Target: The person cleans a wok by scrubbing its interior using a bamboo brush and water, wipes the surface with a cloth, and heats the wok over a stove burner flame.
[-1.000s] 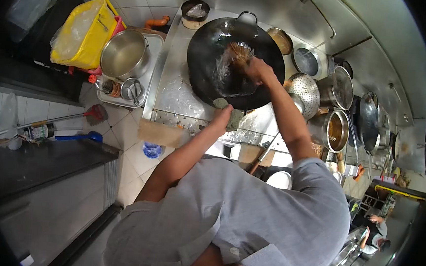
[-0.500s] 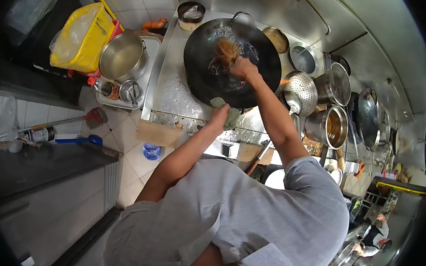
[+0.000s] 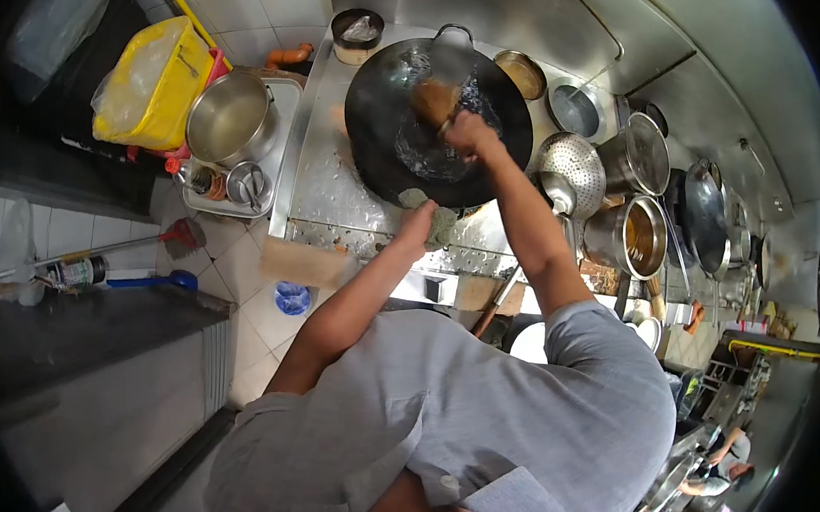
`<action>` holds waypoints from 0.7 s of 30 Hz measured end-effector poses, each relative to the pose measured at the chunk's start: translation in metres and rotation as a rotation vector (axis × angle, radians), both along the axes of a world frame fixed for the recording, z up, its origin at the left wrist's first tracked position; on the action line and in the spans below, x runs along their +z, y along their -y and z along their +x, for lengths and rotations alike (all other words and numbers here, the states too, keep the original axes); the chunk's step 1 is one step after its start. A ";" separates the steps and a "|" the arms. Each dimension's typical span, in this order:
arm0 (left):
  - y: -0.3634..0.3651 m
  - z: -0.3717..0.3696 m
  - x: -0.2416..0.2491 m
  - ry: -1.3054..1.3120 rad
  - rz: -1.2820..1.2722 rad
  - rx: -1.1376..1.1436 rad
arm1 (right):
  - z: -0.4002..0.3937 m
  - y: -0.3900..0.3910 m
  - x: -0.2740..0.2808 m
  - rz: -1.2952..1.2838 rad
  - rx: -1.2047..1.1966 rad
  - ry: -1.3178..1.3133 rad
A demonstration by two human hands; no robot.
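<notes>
A large black wok (image 3: 373,111) sits on the steel stove top, with water in its bowl. My right hand (image 3: 471,135) is closed round a brown bristle brush (image 3: 434,103), whose blurred head is down inside the wok. At the wok's near edge, my left hand (image 3: 419,226) grips a grey-green cloth (image 3: 441,228), part of which lies over the rim. The wok's loop handle (image 3: 454,31) is at the far side.
Right of the wok are a perforated ladle (image 3: 573,172) and several metal pots, one with brown liquid (image 3: 641,236). At left stand a steel pot (image 3: 229,118) on a tray and a yellow bin (image 3: 146,85). A co-worker (image 3: 728,464) is far right.
The brush has moved slightly within the wok, along with my right hand. My left hand still grips the cloth at the rim. The whole view has shifted a little.
</notes>
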State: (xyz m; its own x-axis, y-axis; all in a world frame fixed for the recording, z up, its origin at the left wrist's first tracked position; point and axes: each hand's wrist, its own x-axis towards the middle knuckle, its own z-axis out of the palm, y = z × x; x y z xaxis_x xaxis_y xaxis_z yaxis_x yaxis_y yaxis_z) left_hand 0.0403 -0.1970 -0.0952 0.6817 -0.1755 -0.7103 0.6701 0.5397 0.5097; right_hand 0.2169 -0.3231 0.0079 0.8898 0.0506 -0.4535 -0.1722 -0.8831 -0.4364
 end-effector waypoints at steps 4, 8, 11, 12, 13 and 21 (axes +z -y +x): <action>0.006 0.001 -0.006 0.072 0.096 0.047 | -0.084 0.018 -0.024 -0.258 0.461 0.146; 0.010 -0.003 0.022 0.022 0.273 0.136 | -0.095 0.049 0.077 -0.625 0.391 -0.059; 0.007 0.000 0.042 0.015 0.251 0.092 | -0.006 0.082 0.031 -0.541 0.381 0.112; 0.008 -0.001 0.043 -0.002 0.203 0.068 | 0.008 0.075 0.028 -0.442 0.380 0.239; 0.010 0.000 0.031 0.002 0.203 0.063 | 0.015 0.054 0.034 -0.378 0.220 0.089; 0.001 0.010 -0.034 0.149 0.266 0.086 | -0.111 0.002 0.024 -0.445 0.515 0.010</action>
